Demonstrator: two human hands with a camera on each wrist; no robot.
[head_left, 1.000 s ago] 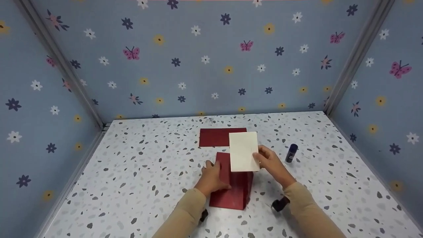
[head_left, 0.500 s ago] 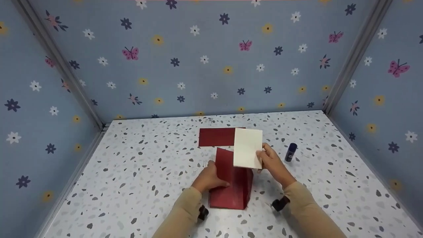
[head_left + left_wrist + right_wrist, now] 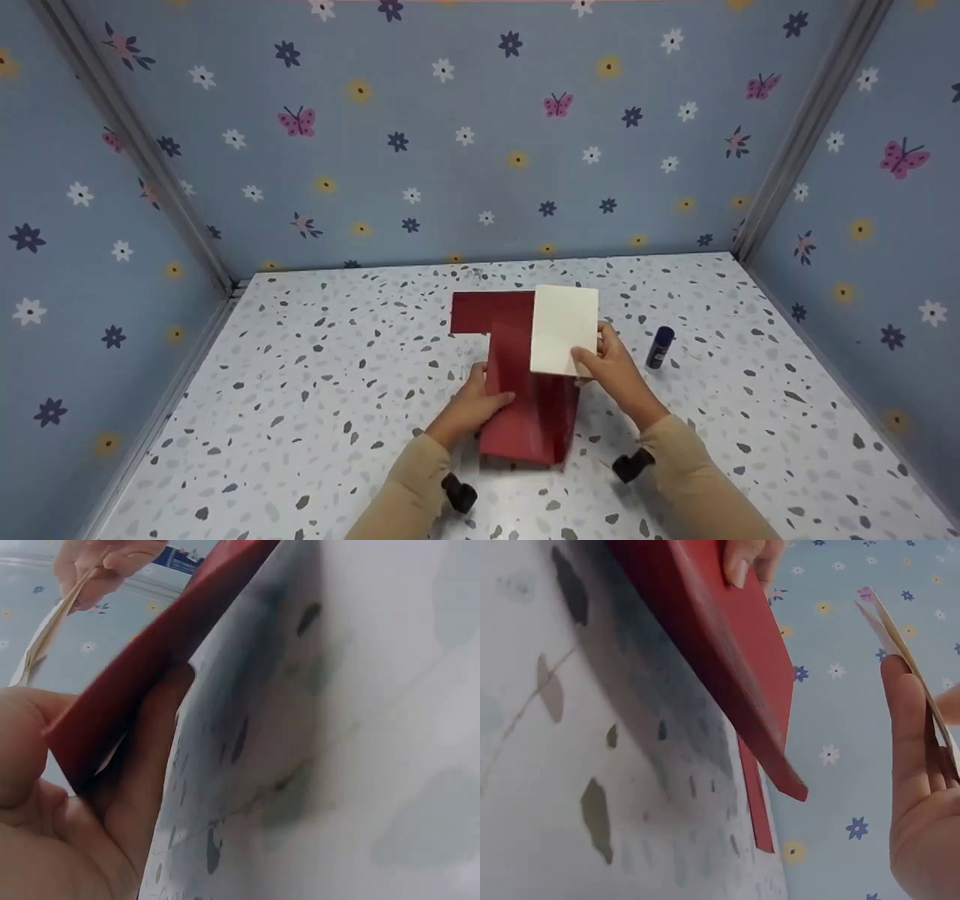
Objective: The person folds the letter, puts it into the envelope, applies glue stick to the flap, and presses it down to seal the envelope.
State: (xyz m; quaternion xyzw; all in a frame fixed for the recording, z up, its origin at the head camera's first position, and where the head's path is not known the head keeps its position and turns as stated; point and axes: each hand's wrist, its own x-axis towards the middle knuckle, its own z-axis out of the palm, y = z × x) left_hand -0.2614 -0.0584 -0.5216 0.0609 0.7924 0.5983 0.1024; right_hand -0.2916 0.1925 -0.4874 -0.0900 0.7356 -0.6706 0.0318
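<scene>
Wallpaper with flowers and butterflies covers the panel at far left, where a grey metal post marks the corner with the back wall, patterned the same way. Next comes the white table, speckled with grey chips. A beige sleeve leads up to the left hand, a black device at the wrist. This hand grips a red folded piece by its left edge, thumb on the upper face and fingers underneath; the left wrist view shows that edge lifted clear of the table. Whether the far side touches down, I cannot tell. Behind it a red strip lies flat, its right end hidden. Above and a little right is a cream card, held up by the right hand, which pinches its lower right part, thumb in front and fingers behind; the right wrist view shows its far end parting into two thin leaves. Another black device and beige sleeve follow below. Just right of that hand, a dark blue bottle stands on the table. The right wall closes the scene with matching flowers.
</scene>
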